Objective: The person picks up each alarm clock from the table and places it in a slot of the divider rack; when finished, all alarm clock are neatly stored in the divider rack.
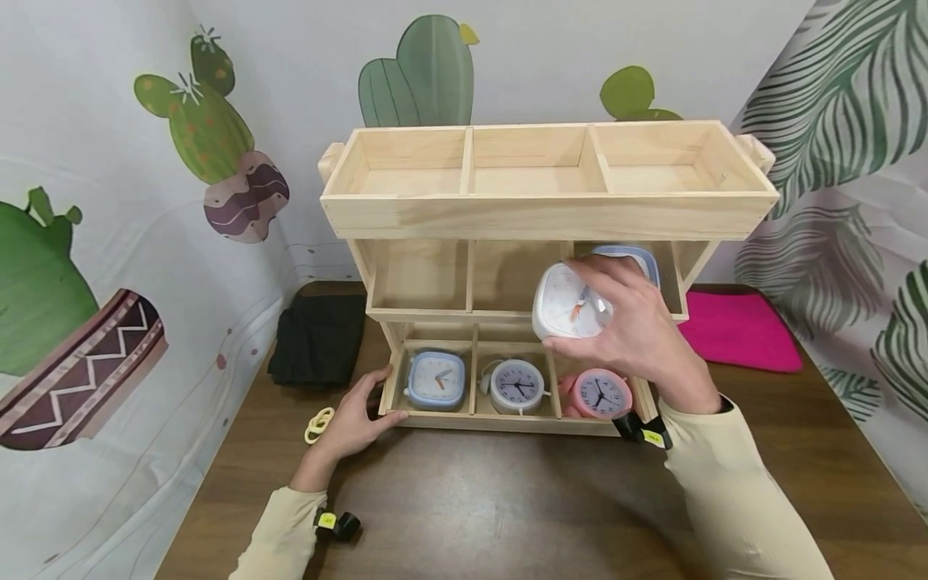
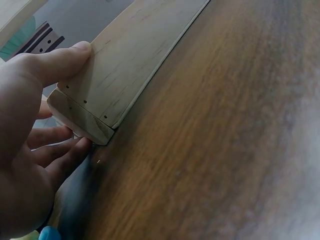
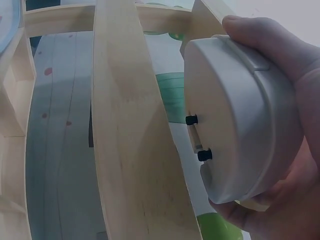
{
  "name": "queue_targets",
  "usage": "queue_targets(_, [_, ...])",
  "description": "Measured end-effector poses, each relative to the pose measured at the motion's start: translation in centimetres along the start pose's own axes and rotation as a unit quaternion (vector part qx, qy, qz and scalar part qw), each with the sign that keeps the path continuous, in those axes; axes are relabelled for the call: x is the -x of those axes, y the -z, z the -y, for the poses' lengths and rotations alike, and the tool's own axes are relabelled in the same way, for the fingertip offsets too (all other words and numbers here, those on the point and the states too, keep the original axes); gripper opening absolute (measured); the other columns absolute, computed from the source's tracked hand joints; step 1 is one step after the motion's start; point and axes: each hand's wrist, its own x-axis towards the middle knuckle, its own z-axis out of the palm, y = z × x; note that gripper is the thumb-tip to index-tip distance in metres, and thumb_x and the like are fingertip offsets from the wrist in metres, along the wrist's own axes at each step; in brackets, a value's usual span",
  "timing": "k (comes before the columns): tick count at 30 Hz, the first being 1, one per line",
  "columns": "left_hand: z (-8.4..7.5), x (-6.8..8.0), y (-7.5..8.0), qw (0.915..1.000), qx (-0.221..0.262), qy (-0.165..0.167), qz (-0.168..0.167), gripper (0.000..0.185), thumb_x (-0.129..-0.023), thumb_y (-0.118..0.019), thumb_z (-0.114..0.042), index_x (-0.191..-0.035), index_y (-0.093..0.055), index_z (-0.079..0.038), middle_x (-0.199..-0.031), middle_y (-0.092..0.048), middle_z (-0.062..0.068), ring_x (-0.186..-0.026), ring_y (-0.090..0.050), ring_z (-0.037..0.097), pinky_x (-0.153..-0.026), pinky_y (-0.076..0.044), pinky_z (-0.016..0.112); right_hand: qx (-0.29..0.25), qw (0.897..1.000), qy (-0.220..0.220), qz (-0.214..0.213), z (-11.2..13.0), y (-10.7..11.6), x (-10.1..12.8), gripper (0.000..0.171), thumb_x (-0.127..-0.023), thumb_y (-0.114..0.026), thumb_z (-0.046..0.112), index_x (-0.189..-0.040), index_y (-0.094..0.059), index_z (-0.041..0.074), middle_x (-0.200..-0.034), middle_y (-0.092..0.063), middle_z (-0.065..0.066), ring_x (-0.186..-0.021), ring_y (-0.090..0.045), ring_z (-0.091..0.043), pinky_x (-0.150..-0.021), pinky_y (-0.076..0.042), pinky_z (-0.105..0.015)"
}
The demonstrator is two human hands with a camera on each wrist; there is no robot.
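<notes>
My right hand (image 1: 638,322) grips a white alarm clock (image 1: 569,302) by its sides, before the middle tier of a three-tier wooden rack (image 1: 551,217). In the right wrist view, the back of this white clock (image 3: 225,120) shows two black knobs. The left hand (image 1: 355,419) holds the rack's lower left front corner (image 2: 82,117), thumb on the front board and fingers round the side. Along the bottom tier sit a blue square clock (image 1: 437,379), a white round clock (image 1: 516,385) and a pink clock (image 1: 602,393). Behind my right hand, a blue-rimmed clock (image 1: 638,258) is partly hidden in the middle tier.
Left of the rack lies a folded black cloth (image 1: 319,338), with yellow rings (image 1: 319,424) nearer the front. A magenta cloth (image 1: 739,330) lies to the right. The rack stands on a brown wooden table (image 1: 493,499), against a cactus-print backdrop (image 1: 522,64).
</notes>
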Motion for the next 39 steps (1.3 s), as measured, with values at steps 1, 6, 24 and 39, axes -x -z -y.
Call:
queue_targets(1, [0.0, 0.0, 0.0, 1.0000, -0.001, 0.002, 0.000, 0.080, -0.080, -0.081, -0.035, -0.144, -0.041, -0.008, -0.145, -0.045, 0.012, -0.130, -0.048, 0.029, -0.097, -0.051, 0.043, 0.000, 1.000, 0.001, 0.000, 0.0, -0.2, -0.2, 0.084, -0.052, -0.090, 0.045, -0.123, -0.066, 0.007, -0.121, -0.063, -0.016, -0.108, -0.057, -0.034, -0.085, -0.048, -0.050])
queue_targets(6, [-0.1, 0.0, 0.0, 1.0000, 0.000, 0.003, -0.001, 0.080, -0.080, -0.081, -0.035, -0.144, -0.041, -0.006, -0.145, -0.045, 0.013, -0.130, -0.048, 0.029, -0.097, -0.051, 0.044, -0.002, 1.000, 0.005, 0.005, 0.0, -1.1, -0.9, 0.085, -0.052, -0.088, 0.048, -0.123, -0.065, 0.005, -0.121, -0.063, -0.018, -0.109, -0.057, -0.036, -0.085, -0.049, -0.051])
queue_targets(24, [-0.1, 0.1, 0.0, 1.0000, 0.005, -0.004, -0.006, 0.079, -0.080, -0.082, -0.033, -0.143, -0.042, -0.006, -0.143, -0.047, 0.013, -0.126, -0.052, 0.029, -0.096, -0.052, 0.042, -0.001, 1.000, 0.029, 0.002, -0.4, -3.8, -3.9, 0.094, -0.053, -0.089, 0.047, -0.131, -0.061, 0.004, -0.131, -0.058, -0.018, -0.122, -0.050, -0.037, -0.101, -0.042, -0.053])
queue_targets(39, [0.1, 0.1, 0.0, 1.0000, -0.001, -0.006, -0.006, 0.079, -0.080, -0.081, -0.034, -0.143, -0.042, -0.006, -0.144, -0.046, 0.013, -0.128, -0.050, 0.028, -0.096, -0.052, 0.042, 0.020, 0.995, -0.033, 0.090, -0.3, -4.1, -5.9, 0.100, -0.060, -0.089, 0.050, -0.145, -0.048, 0.018, -0.142, -0.052, -0.012, -0.125, -0.049, -0.030, -0.106, -0.040, -0.046])
